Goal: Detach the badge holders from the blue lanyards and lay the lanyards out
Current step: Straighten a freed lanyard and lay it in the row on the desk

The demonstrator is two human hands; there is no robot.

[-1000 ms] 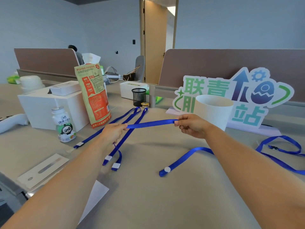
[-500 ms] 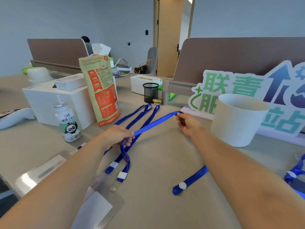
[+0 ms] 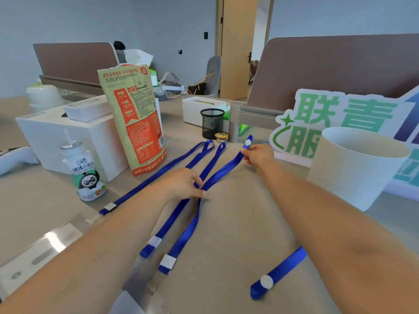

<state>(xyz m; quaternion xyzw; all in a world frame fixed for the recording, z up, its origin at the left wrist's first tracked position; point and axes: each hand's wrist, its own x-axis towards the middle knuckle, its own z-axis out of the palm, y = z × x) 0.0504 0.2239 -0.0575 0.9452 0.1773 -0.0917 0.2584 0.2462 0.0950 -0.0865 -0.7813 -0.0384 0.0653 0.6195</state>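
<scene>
Three blue lanyards lie stretched out on the beige table [image 3: 238,223], running from near left to far right. My right hand [image 3: 257,155] pinches the far end of the rightmost lanyard [image 3: 223,172], whose white dot shows above my fingers. My left hand [image 3: 184,184] presses down on the middle of that same strap with its fingertips. The other two lanyards [image 3: 158,173] [image 3: 179,211] rest flat to the left. Another blue lanyard end [image 3: 278,271] with a white dot pokes out under my right forearm. Clear badge holders [image 3: 145,284] [image 3: 40,248] lie near the front edge.
A large white cup [image 3: 356,166] stands right of my right hand before a green-lettered sign [image 3: 328,118]. An orange-and-tan pouch [image 3: 136,118], a small drink bottle [image 3: 84,166], a white box [image 3: 63,137] and a black mesh pen cup [image 3: 212,125] stand at left and back.
Both hands have lowered the held lanyard from the air onto the table beside the other two. My right hand has carried its end farther away, so the strap now lies straight.
</scene>
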